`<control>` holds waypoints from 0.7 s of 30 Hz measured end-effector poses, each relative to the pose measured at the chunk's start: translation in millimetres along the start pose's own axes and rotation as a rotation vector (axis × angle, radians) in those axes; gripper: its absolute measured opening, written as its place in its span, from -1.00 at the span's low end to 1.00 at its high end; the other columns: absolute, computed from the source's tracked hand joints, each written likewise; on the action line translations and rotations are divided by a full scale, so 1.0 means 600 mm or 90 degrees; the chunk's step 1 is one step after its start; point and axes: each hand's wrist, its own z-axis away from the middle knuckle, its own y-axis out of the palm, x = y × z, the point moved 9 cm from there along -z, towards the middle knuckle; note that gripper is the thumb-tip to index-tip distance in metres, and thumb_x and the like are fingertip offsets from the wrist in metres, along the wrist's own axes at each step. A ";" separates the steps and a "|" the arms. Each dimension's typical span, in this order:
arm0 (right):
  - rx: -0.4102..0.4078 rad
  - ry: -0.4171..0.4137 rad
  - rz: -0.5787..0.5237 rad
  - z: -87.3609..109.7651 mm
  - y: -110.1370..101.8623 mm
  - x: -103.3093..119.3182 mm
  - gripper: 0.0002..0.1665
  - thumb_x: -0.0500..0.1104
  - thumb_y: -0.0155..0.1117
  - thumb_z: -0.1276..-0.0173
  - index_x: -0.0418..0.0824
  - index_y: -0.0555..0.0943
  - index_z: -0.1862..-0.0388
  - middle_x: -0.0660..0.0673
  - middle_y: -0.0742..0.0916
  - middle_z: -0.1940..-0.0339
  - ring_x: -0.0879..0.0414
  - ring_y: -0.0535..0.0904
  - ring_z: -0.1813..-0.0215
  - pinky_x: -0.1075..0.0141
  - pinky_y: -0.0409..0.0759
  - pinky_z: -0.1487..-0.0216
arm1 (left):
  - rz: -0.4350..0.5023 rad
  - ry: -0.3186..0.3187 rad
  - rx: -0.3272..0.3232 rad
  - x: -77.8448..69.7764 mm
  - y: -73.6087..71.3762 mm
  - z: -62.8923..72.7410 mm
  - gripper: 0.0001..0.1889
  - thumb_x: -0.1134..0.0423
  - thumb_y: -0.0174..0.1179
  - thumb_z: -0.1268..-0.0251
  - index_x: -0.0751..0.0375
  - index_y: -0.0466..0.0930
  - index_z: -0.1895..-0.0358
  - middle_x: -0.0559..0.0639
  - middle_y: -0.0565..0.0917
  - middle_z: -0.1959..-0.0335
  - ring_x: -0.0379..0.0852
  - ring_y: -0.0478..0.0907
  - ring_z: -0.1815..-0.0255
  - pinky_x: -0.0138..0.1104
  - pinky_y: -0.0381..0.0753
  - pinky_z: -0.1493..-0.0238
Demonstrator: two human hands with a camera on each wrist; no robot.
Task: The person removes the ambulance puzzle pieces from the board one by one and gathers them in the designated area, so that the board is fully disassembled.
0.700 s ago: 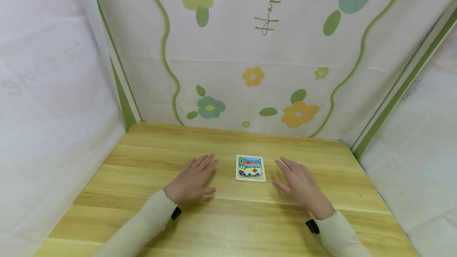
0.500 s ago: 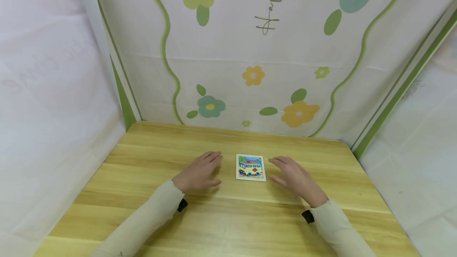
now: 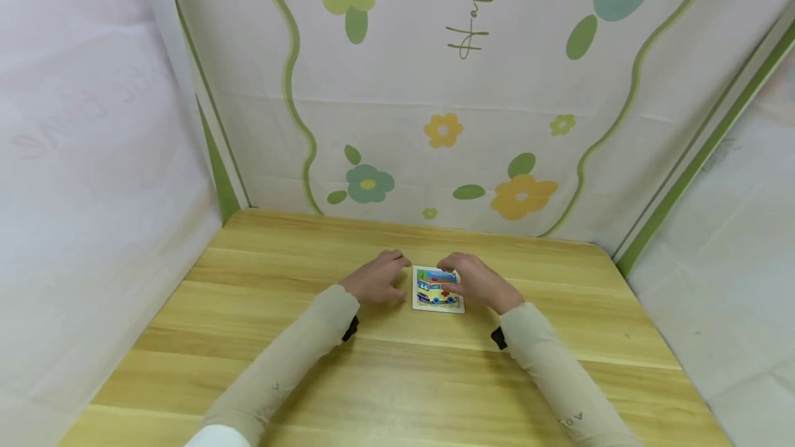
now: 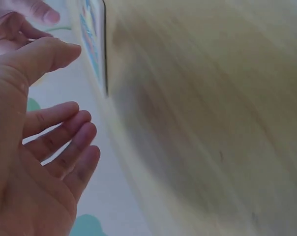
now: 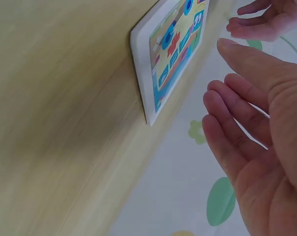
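Both empty, left hand point(image 3: 376, 280) flanks and right hand point(image 3: 481, 281) partly hides a picture board point(image 3: 430, 297) before flowered cloth point(image 3: 385, 81).

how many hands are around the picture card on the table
2: the left hand beside the card, and the right hand overlapping its right side in the head view. No others are in view.

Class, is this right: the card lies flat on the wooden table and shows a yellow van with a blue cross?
No: the cross is red, as the right wrist view shows. The card does lie flat on the wooden table and show a yellow van.
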 end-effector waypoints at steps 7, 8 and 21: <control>0.025 0.032 -0.052 -0.036 0.028 -0.004 -0.57 -0.17 0.48 -0.44 -0.34 0.70 -0.20 -0.24 0.80 -0.10 -0.10 0.75 -0.11 0.03 0.73 -0.17 | 0.025 0.009 -0.010 0.006 0.011 -0.021 -0.40 0.17 0.37 -0.38 0.33 0.50 -0.41 0.17 0.55 -0.35 0.14 0.49 -0.40 -0.05 0.51 -0.48; 0.026 0.040 -0.062 -0.039 0.030 -0.006 -0.56 -0.17 0.48 -0.44 -0.34 0.70 -0.21 -0.24 0.79 -0.11 -0.09 0.74 -0.12 0.03 0.73 -0.17 | 0.030 0.008 -0.013 0.007 0.012 -0.022 -0.41 0.18 0.37 -0.38 0.33 0.50 -0.40 0.18 0.56 -0.34 0.14 0.49 -0.38 -0.04 0.52 -0.47; 0.037 0.062 -0.070 -0.060 0.045 -0.008 -0.61 -0.24 0.46 -0.44 -0.34 0.70 -0.19 -0.22 0.79 -0.07 -0.05 0.74 -0.09 0.11 0.75 -0.14 | 0.064 -0.021 -0.016 0.013 0.027 -0.047 -0.46 0.16 0.37 -0.41 0.32 0.55 -0.36 0.12 0.59 -0.25 0.07 0.53 -0.30 -0.08 0.54 -0.44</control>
